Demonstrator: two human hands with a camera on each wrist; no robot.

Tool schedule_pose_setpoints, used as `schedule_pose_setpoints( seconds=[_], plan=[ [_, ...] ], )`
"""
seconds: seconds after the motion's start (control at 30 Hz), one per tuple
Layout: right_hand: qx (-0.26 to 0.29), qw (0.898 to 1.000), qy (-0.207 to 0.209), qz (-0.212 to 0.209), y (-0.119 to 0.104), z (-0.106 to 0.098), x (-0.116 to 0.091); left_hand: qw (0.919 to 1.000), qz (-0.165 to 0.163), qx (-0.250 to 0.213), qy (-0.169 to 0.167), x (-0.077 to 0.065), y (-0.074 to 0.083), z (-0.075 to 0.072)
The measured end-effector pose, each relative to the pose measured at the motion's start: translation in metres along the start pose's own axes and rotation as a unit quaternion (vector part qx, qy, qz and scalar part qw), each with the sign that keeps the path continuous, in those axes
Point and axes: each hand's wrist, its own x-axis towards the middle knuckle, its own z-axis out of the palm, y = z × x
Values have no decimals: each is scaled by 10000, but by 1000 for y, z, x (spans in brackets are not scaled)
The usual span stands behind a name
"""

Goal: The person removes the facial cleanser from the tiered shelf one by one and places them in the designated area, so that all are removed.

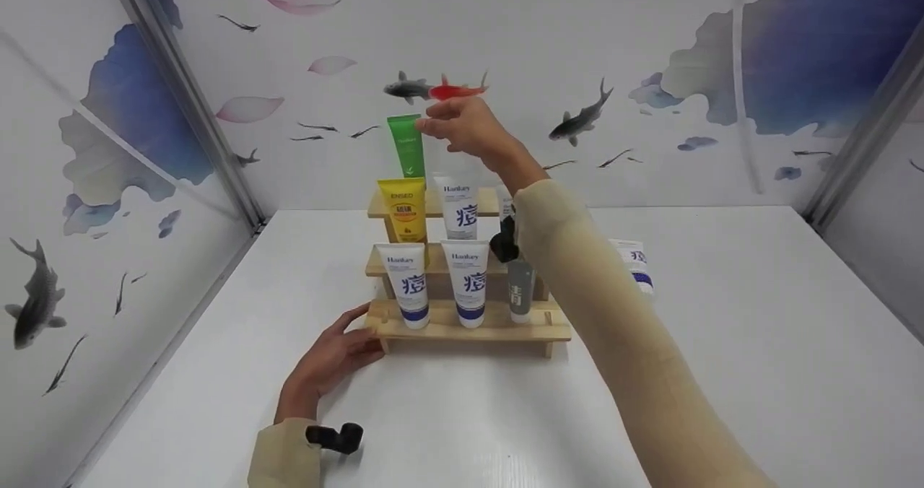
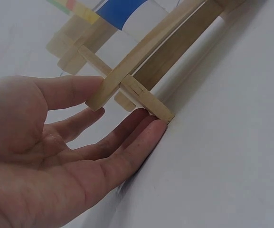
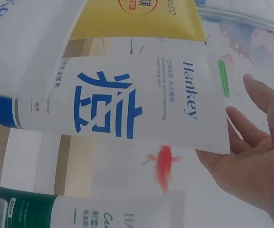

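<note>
A three-step wooden display stand (image 1: pixel 505 334) carries several squeeze tubes. At its lower left end, my left hand (image 1: pixel 332 362) holds the stand, thumb on the bottom board (image 2: pixel 146 52) and fingers against the leg (image 2: pixel 148 100). A green tube (image 1: pixel 408 145) stands on the top step at the left. My right hand (image 1: pixel 469 127) is just right of its upper end, fingers apart with nothing held. In the right wrist view only a green sliver (image 3: pixel 223 78) shows behind a white Hankey tube (image 3: pixel 174 99).
A yellow tube (image 1: pixel 404 217) and a white tube (image 1: pixel 458 203) stand on the middle step. Two white tubes and a grey-bottomed tube (image 1: pixel 520 293) fill the front step. Another white tube (image 1: pixel 637 264) lies on the table, right of the stand. Printed walls (image 1: pixel 505 11) enclose the table.
</note>
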Motion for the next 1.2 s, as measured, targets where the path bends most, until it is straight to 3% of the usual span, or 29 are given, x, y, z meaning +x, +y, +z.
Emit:
schedule_pose_setpoints(
  seconds=[0.27,0.57,0.8,1.2],
  plan=[
    [178,9997,-120,117,2,9,11,9999,23,100,6,0,1,0],
    [-185,9993,-85,298,-4,15,18,10000,-15,15,38,-4,0,-1],
    [-472,9988,83,121,1,13,17,10000,26,3,-14,-3,0,1],
    [-407,9984,388,-113,-1,22,16,10000,7,-50,-48,-2,0,-1]
  ],
)
